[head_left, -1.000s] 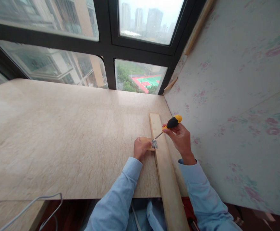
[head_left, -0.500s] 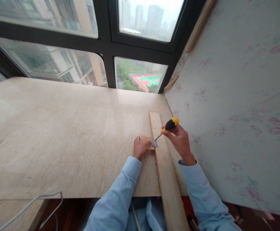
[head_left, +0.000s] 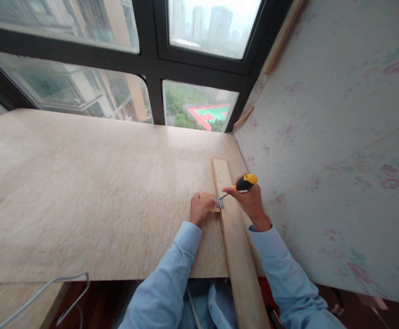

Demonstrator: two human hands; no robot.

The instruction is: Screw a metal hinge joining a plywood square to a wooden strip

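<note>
My right hand (head_left: 251, 200) is closed around a yellow and black screwdriver (head_left: 244, 183). Its shaft slants down and left, with the tip at a small metal hinge (head_left: 219, 202). That hinge spans a long wooden board (head_left: 235, 246) and a short wooden block (head_left: 206, 197) that meets the board's left edge. Closed on the block, my left hand (head_left: 200, 210) has its thumb close beside the hinge. Whether the tip sits in a screw is too small to tell.
The board lies on a beige marble-patterned sill (head_left: 100, 183) and overhangs its front edge. Flowered wallpaper (head_left: 339, 160) covers the wall close on the right. A dark window frame (head_left: 199, 68) stands behind. A grey cable (head_left: 49, 284) crosses the front left edge.
My right hand has moved a little down and left, and the screwdriver handle has tipped lower. My left hand, the block and the board stay in place.
</note>
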